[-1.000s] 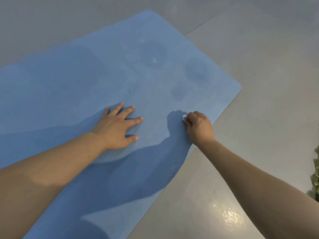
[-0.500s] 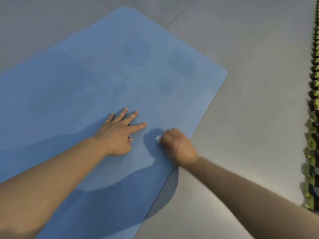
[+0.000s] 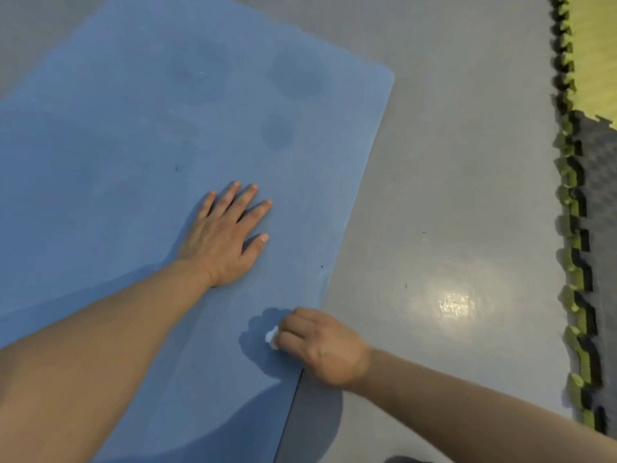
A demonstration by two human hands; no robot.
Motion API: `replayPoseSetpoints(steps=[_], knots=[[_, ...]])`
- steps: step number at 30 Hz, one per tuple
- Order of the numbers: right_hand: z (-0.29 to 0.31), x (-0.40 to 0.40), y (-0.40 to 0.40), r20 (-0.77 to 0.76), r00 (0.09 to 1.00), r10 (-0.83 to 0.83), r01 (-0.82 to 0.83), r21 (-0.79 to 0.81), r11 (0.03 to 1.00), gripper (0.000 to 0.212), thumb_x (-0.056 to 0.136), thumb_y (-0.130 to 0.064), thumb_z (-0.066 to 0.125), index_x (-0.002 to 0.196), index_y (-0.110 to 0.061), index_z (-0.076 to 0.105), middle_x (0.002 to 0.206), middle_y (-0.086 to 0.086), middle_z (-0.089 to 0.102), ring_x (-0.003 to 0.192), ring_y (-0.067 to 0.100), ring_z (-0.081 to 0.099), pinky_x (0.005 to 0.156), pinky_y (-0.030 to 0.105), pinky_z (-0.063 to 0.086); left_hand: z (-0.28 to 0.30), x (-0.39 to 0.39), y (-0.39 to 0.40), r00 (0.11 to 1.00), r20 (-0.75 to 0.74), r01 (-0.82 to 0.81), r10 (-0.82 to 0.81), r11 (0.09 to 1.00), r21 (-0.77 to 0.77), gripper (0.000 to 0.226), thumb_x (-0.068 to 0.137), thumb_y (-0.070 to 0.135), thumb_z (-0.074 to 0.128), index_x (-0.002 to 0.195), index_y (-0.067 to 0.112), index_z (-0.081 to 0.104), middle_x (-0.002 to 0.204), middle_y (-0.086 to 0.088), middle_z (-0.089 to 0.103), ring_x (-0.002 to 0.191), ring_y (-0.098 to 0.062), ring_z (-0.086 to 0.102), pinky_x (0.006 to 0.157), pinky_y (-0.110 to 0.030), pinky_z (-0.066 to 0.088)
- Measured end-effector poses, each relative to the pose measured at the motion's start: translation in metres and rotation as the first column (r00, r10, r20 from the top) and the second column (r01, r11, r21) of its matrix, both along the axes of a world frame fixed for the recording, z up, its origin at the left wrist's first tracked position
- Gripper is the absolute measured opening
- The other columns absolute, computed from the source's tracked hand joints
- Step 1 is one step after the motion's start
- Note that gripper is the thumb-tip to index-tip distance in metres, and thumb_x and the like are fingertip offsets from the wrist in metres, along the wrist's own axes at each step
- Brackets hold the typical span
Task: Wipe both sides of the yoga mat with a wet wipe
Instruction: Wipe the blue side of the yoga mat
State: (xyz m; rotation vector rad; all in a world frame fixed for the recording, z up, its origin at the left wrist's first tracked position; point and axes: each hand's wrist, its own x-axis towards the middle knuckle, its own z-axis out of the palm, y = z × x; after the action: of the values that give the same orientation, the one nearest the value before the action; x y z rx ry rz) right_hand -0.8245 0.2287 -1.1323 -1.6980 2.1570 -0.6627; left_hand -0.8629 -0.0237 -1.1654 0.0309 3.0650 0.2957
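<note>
Right hand [image 3: 325,347] pinching balled wet wipe [image 3: 271,337], pressed near the yoga mat [image 3: 117,162] right edge. Left hand [image 3: 223,238] flat, grip spread. Farther — damp patches [image 3: 297,78]; first side underway, underside likely left.

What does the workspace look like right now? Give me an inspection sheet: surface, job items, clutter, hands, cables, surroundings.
Surface: grey floor, glossy, with a light reflection on it.
Job's things: blue yoga mat lying flat, darker patches near its far end; small white wet wipe bunched, on the mat near its right edge.
Clutter: nothing seen beyond a few tiny dark specks.
Hands: left hand flat on the mat, fingers spread; right hand closed on the wipe at the mat's edge.
Cables: nothing seen.
Surroundings: interlocking foam tiles, yellow-green and dark grey, along the right.
</note>
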Motion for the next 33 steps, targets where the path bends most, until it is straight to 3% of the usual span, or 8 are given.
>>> replayPoseSetpoints(steps=[5,9,12,16,20,23,27,33], knots=[[0.003,-0.116,0.000,-0.240,0.889,-0.389,0.400,-0.004,0.917,0.004,0.085,-0.002,0.063,0.083,-0.004,0.065,0.078,0.017,0.057,0.073,0.034,0.056,0.066,0.036,0.043,-0.002,-0.002,-0.002,1.000,-0.013,0.004,-0.004,1.000,-0.005,0.065,0.096,0.056,0.026,0.154,0.029,0.037,0.166,-0.001,0.025,0.154,-0.029,0.017,0.123,-0.054,0.015],[0.008,-0.140,-0.002,-0.261,0.729,-0.633,0.647,-0.036,0.761,0.018,0.083,-0.002,0.066,0.070,-0.005,0.054,0.069,0.016,0.054,0.065,0.034,0.053,0.056,0.034,0.037,-0.003,-0.002,-0.002,0.999,-0.032,0.006,-0.005,1.000,0.017,0.065,0.096,0.056,0.029,0.154,0.029,0.038,0.165,-0.001,0.027,0.153,-0.029,0.018,0.123,-0.053,0.014],[0.004,-0.068,-0.005,-0.159,0.804,-0.573,0.574,-0.042,0.818,0.012,0.077,0.003,0.066,0.078,-0.008,0.059,0.074,0.013,0.054,0.070,0.031,0.050,0.061,0.037,0.040,-0.003,-0.002,-0.002,0.999,-0.033,0.004,-0.004,1.000,0.014,0.065,0.095,0.056,0.029,0.153,0.029,0.039,0.165,-0.001,0.027,0.153,-0.029,0.018,0.123,-0.053,0.015],[0.005,0.036,-0.004,0.021,0.970,-0.241,0.240,0.015,0.971,0.017,0.086,0.002,0.054,0.099,-0.001,0.063,0.086,0.014,0.056,0.076,0.029,0.048,0.068,0.037,0.042,-0.002,-0.001,-0.003,0.999,-0.033,0.005,-0.004,1.000,0.014,0.065,0.095,0.056,0.029,0.153,0.030,0.039,0.164,-0.001,0.028,0.153,-0.029,0.018,0.123,-0.053,0.014],[0.006,0.001,-0.002,-0.065,0.998,-0.026,0.027,0.021,0.999,0.024,0.097,-0.006,0.044,0.105,0.002,0.065,0.088,0.017,0.059,0.079,0.032,0.051,0.075,0.039,0.043,-0.003,-0.001,-0.003,0.999,-0.049,0.006,-0.005,1.000,0.018,0.064,0.095,0.056,0.030,0.153,0.029,0.041,0.164,-0.002,0.030,0.153,-0.029,0.019,0.123,-0.052,0.015],[0.004,-0.090,0.003,-0.231,0.923,-0.307,0.300,-0.066,0.952,0.021,0.095,-0.012,0.050,0.090,-0.001,0.067,0.081,0.019,0.059,0.078,0.032,0.052,0.071,0.036,0.041,-0.004,-0.001,-0.004,0.998,-0.060,0.004,-0.002,1.000,0.029,0.063,0.095,0.055,0.032,0.152,0.029,0.042,0.163,-0.002,0.030,0.152,-0.030,0.020,0.123,-0.053,0.016],[0.008,-0.167,0.012,-0.317,0.651,-0.690,0.725,-0.012,0.689,0.014,0.084,-0.002,0.060,0.071,-0.004,0.054,0.072,0.017,0.054,0.070,0.036,0.053,0.059,0.034,0.033,-0.003,0.000,-0.003,0.997,-0.080,0.012,-0.009,0.999,0.034,0.062,0.095,0.053,0.034,0.151,0.028,0.044,0.163,-0.003,0.031,0.152,-0.030,0.021,0.122,-0.053,0.017],[0.010,-0.041,0.010,-0.127,0.904,-0.407,0.411,0.000,0.912,0.014,0.091,-0.003,0.050,0.083,-0.004,0.062,0.080,0.014,0.056,0.074,0.030,0.049,0.067,0.039,0.042,-0.002,0.000,-0.001,0.996,-0.089,0.007,-0.005,0.999,0.031,0.062,0.094,0.053,0.036,0.149,0.027,0.047,0.161,-0.003,0.034,0.151,-0.031,0.024,0.122,-0.053,0.019]])
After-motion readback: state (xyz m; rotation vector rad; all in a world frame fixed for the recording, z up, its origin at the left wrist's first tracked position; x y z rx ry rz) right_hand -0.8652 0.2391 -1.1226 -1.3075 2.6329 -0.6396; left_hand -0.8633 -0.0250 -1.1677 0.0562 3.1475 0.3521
